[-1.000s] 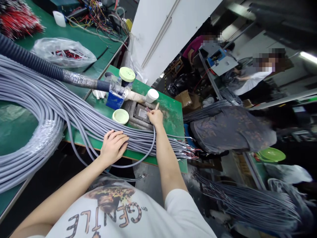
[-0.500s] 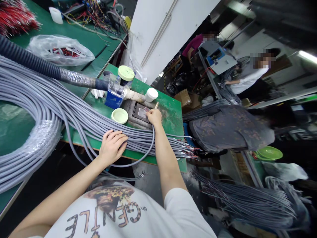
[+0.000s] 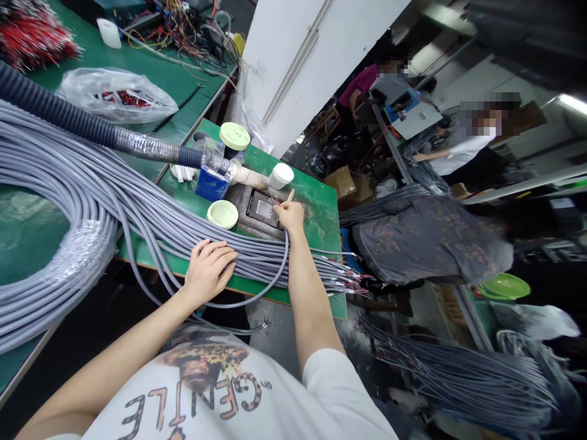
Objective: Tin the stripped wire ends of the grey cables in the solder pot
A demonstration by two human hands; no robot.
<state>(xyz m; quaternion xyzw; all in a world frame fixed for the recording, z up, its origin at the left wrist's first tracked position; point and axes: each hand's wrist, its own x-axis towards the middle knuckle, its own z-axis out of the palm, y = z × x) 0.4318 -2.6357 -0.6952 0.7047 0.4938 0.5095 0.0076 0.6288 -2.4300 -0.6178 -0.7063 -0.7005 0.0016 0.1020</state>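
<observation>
My left hand (image 3: 210, 266) lies on a thick bundle of grey cables (image 3: 156, 205), palm down with fingers stretched out. Pinched in my right hand (image 3: 290, 217) is the end of one grey cable (image 3: 270, 286), which loops down toward me and back under the bundle. Its thin stripped wires (image 3: 274, 200) fan out over a small rectangular solder pot (image 3: 263, 209) with a shiny silver surface. Whether the wire tips touch that surface, I cannot tell. A pale tip, perhaps a finger or a stick, rises beyond the right hand.
A ribbed hose (image 3: 98, 128) ends in a nozzle (image 3: 250, 177) beside the pot, next to a blue box (image 3: 212, 185). Around them stand a light green dish (image 3: 222, 216), a white cup (image 3: 281, 175) and a green-lidded jar (image 3: 235, 135). Other people work at the right.
My right hand and the wire ends have shifted very slightly to the right over the pot. The left hand stays in place on the bundle.
</observation>
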